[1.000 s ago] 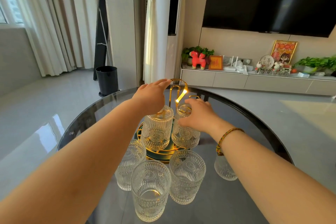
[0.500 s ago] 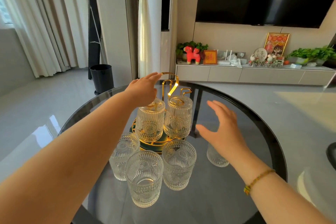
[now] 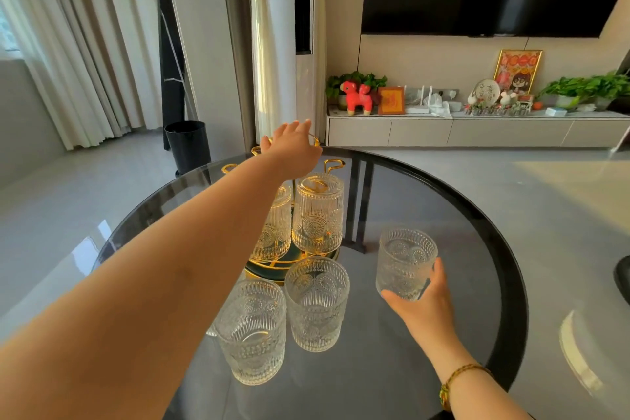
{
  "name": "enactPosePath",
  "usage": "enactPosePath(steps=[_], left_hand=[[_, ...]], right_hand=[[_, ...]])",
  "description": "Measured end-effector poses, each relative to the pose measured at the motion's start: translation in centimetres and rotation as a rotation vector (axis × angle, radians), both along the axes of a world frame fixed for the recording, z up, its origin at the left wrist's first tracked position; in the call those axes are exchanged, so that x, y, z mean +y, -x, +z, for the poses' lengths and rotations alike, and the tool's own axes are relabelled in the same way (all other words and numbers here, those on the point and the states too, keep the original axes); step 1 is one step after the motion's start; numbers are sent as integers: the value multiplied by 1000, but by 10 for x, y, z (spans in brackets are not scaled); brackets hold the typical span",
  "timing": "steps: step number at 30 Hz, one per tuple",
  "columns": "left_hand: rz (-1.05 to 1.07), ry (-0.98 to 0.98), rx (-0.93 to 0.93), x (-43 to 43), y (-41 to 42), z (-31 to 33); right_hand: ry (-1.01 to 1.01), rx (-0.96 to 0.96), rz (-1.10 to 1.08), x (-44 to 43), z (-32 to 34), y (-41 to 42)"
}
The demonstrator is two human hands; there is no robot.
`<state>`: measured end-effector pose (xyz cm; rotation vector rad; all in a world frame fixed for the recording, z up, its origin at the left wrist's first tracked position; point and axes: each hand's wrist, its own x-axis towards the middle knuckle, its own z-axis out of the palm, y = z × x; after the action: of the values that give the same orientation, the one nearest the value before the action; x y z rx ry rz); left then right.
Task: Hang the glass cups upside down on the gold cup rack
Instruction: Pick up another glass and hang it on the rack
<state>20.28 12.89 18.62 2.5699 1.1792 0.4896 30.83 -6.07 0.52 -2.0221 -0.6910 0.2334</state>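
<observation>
**Right hand takes a cup while the left stays at the rack top**

Since half a second ago the left hand [image 3: 293, 147] has stayed at the top of the gold cup rack [image 3: 332, 165], reaching a little further over the looped handle. Its fingers are bent down over the gold wire, but whether they actually clasp it cannot be told, since the hand covers the loop.

Below and nearer than those fingers, two glass cups hang upside down on the rack: the left hung cup [image 3: 274, 232], half hidden by the forearm, and the right hung cup [image 3: 318, 215], with a gold hook showing through its upturned base. Both were already there in the earlier frames. Nearer still, in front of the rack's round base, two upright cups stand touching side by side on the dark glass table [image 3: 443, 201]: the near left cup [image 3: 250, 334] and the near middle cup [image 3: 317, 303]. A sliver of another cup shows behind the forearm.

The clear change is on the right. Half a second ago the right hand [image 3: 424, 303] hovered with its fingers spread above the table; now its thumb and fingers are wrapped around the lower part of the lone cup [image 3: 405, 262], mouth up. That cup now appears lifted and slightly tilted, well apart from the rack. A braided cord bracelet [image 3: 456, 382] sits on that wrist.

Far beyond the fingers, a round plaque [image 3: 485, 92] on the cabinet carries Chinese characters, too small to read with certainty.
</observation>
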Motion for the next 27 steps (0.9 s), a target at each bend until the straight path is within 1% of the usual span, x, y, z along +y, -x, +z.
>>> enactPosePath(steps=[4, 7, 10, 15, 17, 20, 24, 27], left_hand=[[47, 1, 10, 5, -8, -3], [64, -39, 18, 9, -12, -7], [66, -35, -15, 12, -16, -7], [-62, -16, -87, 10, -21, -8], [-135, -1, -138, 5, -25, -10], [-218, -5, -206, -2, -29, -14], [-260, -80, -175, -3, -31, -17], [-277, -97, -152, -1, -28, -17]], right_hand=[[27, -75, -31, 8, -5, -4], [28, -76, -41, 13, -7, -8], [-4, -42, -27, 15, -8, -12], [-142, 112, 60, 10, -7, -15], [-178, 141, 95, 5, -2, -18], [-244, 159, 119, -4, 12, -22], [-294, 151, 148, -16, 42, -29], [-346, 99, 157, -19, 69, -37]])
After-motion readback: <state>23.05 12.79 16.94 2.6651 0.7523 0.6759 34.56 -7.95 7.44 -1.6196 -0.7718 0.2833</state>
